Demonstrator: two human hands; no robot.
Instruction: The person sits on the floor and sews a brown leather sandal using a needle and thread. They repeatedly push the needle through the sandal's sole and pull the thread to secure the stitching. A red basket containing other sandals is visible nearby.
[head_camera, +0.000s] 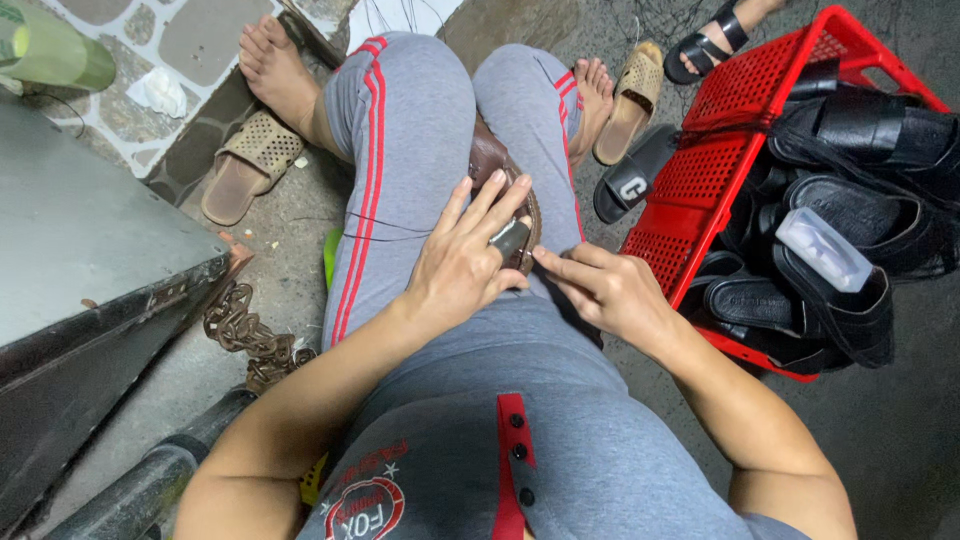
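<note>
A brown leather sandal (490, 160) lies wedged between my knees, on grey trousers with red stripes. My left hand (465, 255) rests on top of it, fingers spread, with a grey thimble-like piece on one finger. My right hand (600, 285) is next to it on the right, its fingertips pinched at the sandal's near edge, as if on something thin that I cannot make out.
A red plastic crate (700, 150) full of black sandals stands at the right, with a clear plastic box (825, 250) on top. Tan slippers (245, 165) and a black slide (630, 175) lie by my feet. A grey metal box (90, 270) and rusty chain (245, 330) are at left.
</note>
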